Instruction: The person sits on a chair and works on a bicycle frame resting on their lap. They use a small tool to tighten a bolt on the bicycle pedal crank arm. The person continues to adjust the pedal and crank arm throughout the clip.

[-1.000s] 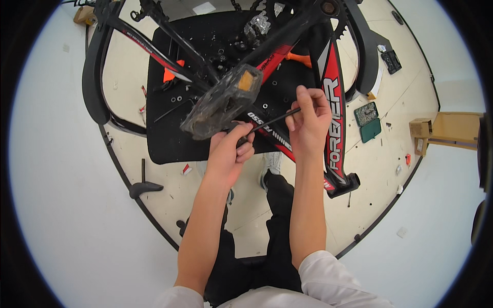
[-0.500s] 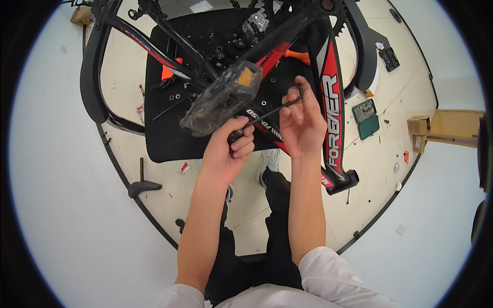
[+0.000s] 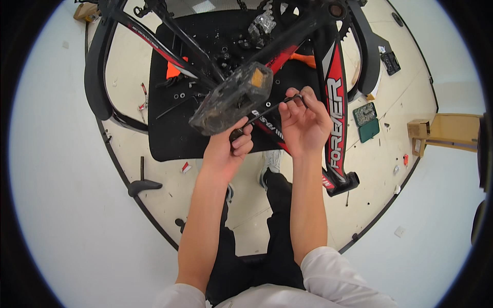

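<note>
Black chair seat, strewn with small parts, under a red-and-black bicycle frame. Pale floor; white walls; open green case, right.
Black rod, one end bent: slanting between both hands, just beside the pedal.
Left hand: fingers curled round its lower end.
Right hand: fingers narrowed, pinching the bent end.

Two bare hands, the left hand and the right hand, are holding one thin black rod at the centre. One grimy grey plastic pedal is showing above them. Two curved black armrests are flanking one flat black seat; two small silver rings are lying there, upper left. One open green hinged case is lying at right, one black saddle at left.
</note>
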Available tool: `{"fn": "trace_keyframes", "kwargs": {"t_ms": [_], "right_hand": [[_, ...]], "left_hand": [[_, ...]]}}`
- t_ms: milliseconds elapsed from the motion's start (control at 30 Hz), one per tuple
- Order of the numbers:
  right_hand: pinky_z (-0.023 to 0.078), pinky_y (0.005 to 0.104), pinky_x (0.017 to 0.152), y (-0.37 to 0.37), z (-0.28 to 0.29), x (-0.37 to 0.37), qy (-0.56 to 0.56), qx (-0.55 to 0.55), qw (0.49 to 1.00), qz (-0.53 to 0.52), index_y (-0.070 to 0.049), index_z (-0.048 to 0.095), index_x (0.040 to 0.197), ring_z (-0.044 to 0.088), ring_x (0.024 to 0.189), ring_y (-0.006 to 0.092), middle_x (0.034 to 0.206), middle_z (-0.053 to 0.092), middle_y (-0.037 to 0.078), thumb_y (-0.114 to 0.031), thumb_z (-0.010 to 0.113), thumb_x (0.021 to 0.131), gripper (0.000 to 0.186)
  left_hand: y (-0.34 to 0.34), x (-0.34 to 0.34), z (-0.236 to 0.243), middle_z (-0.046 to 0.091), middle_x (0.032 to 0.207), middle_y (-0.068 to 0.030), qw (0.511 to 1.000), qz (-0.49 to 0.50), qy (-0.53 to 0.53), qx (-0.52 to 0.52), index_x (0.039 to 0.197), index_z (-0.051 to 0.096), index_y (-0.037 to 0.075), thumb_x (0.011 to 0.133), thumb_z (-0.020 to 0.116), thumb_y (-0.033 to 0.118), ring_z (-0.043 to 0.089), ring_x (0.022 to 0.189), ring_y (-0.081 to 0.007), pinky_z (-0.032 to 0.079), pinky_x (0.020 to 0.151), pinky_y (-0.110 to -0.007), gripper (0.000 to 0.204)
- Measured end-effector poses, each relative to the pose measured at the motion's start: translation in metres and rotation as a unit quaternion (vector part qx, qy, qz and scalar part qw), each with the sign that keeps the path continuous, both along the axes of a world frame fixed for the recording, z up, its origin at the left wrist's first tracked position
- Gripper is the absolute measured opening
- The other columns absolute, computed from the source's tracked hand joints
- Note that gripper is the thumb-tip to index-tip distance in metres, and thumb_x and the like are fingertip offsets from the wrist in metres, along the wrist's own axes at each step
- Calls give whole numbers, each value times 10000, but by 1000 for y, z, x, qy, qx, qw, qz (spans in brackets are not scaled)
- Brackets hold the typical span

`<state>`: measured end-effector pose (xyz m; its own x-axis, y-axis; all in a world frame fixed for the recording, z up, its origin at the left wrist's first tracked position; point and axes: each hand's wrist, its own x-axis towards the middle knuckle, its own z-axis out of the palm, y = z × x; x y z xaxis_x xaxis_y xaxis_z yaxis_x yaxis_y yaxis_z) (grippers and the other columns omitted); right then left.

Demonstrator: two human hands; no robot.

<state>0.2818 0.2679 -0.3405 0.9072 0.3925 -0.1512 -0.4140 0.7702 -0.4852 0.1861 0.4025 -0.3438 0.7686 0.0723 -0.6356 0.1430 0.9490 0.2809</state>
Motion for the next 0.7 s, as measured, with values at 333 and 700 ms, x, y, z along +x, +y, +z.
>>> {"fn": "trace_keyframes", "kwargs": {"t_ms": [333, 700], "right_hand": [[494, 370, 955, 3, -3, -9, -48, 69, 996, 21, 68, 490, 1179, 507, 775, 115, 1024, 529, 143, -188, 525, 944, 350], [523, 259, 457, 7, 6, 4, -77, -274, 955, -89, 14, 579, 988, 413, 456, 40, 717, 534, 37, -83, 612, 899, 136]], "left_hand": [[-5, -3, 4, 470, 750, -52, 994, 12, -10, -104, 851, 458, 28, 883, 560, 65, 338, 483, -41, 238, 402, -183, 114], [-5, -2, 6, 509, 729, -51, 991, -18, 8, 129, 881, 516, 29, 856, 598, 55, 358, 475, -32, 234, 408, -187, 89]]}}
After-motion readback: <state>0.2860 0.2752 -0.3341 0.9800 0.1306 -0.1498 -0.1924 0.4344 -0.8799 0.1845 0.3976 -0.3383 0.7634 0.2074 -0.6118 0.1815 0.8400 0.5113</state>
